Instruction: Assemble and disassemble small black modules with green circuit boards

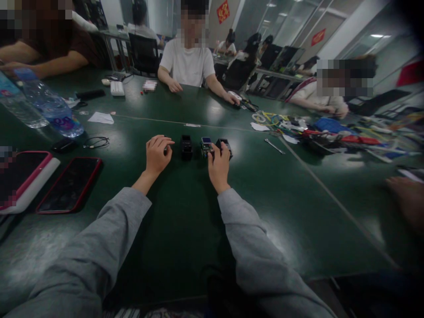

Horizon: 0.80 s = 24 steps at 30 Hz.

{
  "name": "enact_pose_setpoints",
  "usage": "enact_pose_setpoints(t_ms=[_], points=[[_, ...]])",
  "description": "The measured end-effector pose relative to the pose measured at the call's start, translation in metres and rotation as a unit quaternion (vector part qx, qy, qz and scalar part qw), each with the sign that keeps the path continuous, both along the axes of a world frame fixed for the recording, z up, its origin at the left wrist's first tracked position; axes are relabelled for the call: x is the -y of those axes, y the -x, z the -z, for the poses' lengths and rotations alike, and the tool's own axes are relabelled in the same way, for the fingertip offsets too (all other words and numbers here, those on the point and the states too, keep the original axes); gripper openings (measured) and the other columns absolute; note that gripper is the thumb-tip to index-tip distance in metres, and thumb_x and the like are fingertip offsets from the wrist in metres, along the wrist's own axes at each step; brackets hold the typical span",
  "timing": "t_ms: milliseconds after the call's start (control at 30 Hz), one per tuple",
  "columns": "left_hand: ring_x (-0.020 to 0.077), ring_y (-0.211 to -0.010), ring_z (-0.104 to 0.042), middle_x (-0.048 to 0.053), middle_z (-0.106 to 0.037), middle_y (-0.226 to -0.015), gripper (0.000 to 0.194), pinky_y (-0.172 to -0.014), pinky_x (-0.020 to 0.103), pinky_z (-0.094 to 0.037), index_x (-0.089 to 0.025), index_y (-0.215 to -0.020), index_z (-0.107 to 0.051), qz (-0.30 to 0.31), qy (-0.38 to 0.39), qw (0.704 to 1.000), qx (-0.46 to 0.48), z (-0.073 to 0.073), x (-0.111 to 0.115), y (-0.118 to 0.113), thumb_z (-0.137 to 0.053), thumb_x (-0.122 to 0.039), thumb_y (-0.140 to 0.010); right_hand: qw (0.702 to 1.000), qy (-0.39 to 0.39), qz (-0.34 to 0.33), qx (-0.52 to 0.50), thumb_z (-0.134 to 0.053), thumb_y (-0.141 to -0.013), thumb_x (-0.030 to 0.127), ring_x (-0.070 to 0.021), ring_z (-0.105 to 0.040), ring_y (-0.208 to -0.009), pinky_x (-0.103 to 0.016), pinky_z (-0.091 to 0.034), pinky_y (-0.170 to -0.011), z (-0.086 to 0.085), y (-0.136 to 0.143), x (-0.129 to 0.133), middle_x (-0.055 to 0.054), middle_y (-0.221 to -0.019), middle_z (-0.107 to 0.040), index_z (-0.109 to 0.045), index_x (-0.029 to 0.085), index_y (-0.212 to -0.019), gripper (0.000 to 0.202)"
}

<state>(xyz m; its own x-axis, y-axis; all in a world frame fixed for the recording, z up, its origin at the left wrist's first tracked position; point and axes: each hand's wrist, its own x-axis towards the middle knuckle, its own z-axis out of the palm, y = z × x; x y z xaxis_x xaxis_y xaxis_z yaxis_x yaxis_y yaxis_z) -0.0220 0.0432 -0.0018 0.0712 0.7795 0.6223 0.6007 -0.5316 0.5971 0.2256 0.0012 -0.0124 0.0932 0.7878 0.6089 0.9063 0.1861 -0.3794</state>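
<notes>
On the dark green table, a black case part (186, 146) stands between my hands. To its right is a small green circuit board (206, 145) with a little screen, and beyond that a second black case part (226, 147). My right hand (219, 164) is bent over the gap between board and right case part, its fingertips at their near edges; whether it grips either is hidden. Left of the first case part, my left hand (158, 154) is curled, thumb and fingers around a small item too hidden to name.
Two plastic bottles (54, 106), a red-edged phone (71, 184) and a cable (96, 142) lie left. A wrench (274, 146) is right of my hands, with heaped cables and tools (334, 130) beyond. People sit across the table; a person's hand (406, 194) rests at the right edge.
</notes>
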Motion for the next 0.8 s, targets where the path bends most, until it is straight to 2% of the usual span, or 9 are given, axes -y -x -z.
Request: enact_pose_setpoints(t_ms=[67,133,267,433,533,667,800], points=[[0.0313,-0.135,-0.053,0.009,-0.071,-0.126,0.026,-0.119,0.054,-0.032,-0.026,-0.111,-0.073,0.04,-0.018,0.999,-0.021,-0.003,0.007,-0.006,-0.056,-0.02,-0.093,0.999,-0.028,0.019,0.017,-0.039,-0.107,0.034,-0.0327,-0.032,-0.149,-0.062,-0.037,-0.117,-0.003,-0.005,0.002,-0.017,-0.157,-0.035,-0.054,0.024,-0.142,0.04],[0.0298,-0.139,-0.053,0.01,-0.07,-0.133,0.029,-0.12,0.053,-0.033,-0.023,-0.121,-0.07,0.091,-0.037,0.993,-0.06,-0.005,0.013,-0.014,-0.055,-0.024,-0.096,0.998,-0.027,0.04,0.03,-0.043,-0.105,0.035,-0.0348,-0.031,-0.149,-0.062,-0.036,-0.117,-0.002,-0.011,0.0,-0.017,-0.158,-0.032,-0.053,0.023,-0.143,0.041],[0.027,-0.152,-0.038,0.011,-0.054,-0.155,0.042,-0.124,0.054,-0.031,-0.018,-0.141,-0.059,0.163,-0.033,0.971,-0.174,-0.001,0.017,-0.028,-0.052,-0.028,-0.1,0.997,0.029,0.059,0.037,-0.038,-0.105,0.03,-0.0337,-0.036,-0.148,-0.058,-0.037,-0.117,0.009,-0.027,-0.008,-0.021,-0.158,-0.035,-0.051,0.017,-0.145,0.044],[0.0254,-0.153,-0.037,0.012,-0.046,-0.161,0.05,-0.121,0.05,-0.039,-0.013,-0.152,-0.047,0.155,-0.018,0.953,-0.261,0.005,0.015,-0.03,-0.046,-0.029,-0.104,0.996,0.05,0.075,0.027,-0.032,-0.103,0.019,-0.0308,-0.034,-0.151,-0.059,-0.029,-0.123,0.018,-0.043,-0.018,-0.018,-0.158,-0.042,-0.051,0.014,-0.145,0.046],[0.025,-0.152,-0.039,0.012,-0.048,-0.16,0.049,-0.122,0.049,-0.038,-0.013,-0.151,-0.048,0.142,-0.028,0.952,-0.271,0.006,0.015,-0.03,-0.044,-0.029,-0.105,0.996,0.063,0.064,0.018,-0.031,-0.1,0.015,-0.0307,-0.034,-0.151,-0.057,-0.031,-0.123,0.018,-0.049,-0.022,-0.019,-0.157,-0.044,-0.05,0.01,-0.146,0.05],[0.0254,-0.152,-0.038,0.012,-0.047,-0.161,0.05,-0.122,0.051,-0.037,-0.015,-0.153,-0.046,0.134,-0.029,0.95,-0.282,0.006,0.017,-0.032,-0.043,-0.029,-0.106,0.996,0.067,0.052,0.01,-0.031,-0.101,0.016,-0.0303,-0.033,-0.152,-0.055,-0.032,-0.124,0.02,-0.054,-0.029,-0.02,-0.158,-0.043,-0.049,0.007,-0.148,0.051],[0.0264,-0.154,-0.035,0.013,-0.043,-0.163,0.052,-0.123,0.051,-0.035,-0.014,-0.155,-0.043,0.129,-0.027,0.945,-0.3,0.006,0.018,-0.032,-0.043,-0.03,-0.106,0.997,0.062,0.04,-0.002,-0.029,-0.103,0.019,-0.0284,-0.033,-0.153,-0.055,-0.031,-0.125,0.023,-0.056,-0.035,-0.018,-0.158,-0.044,-0.051,0.01,-0.147,0.05]])
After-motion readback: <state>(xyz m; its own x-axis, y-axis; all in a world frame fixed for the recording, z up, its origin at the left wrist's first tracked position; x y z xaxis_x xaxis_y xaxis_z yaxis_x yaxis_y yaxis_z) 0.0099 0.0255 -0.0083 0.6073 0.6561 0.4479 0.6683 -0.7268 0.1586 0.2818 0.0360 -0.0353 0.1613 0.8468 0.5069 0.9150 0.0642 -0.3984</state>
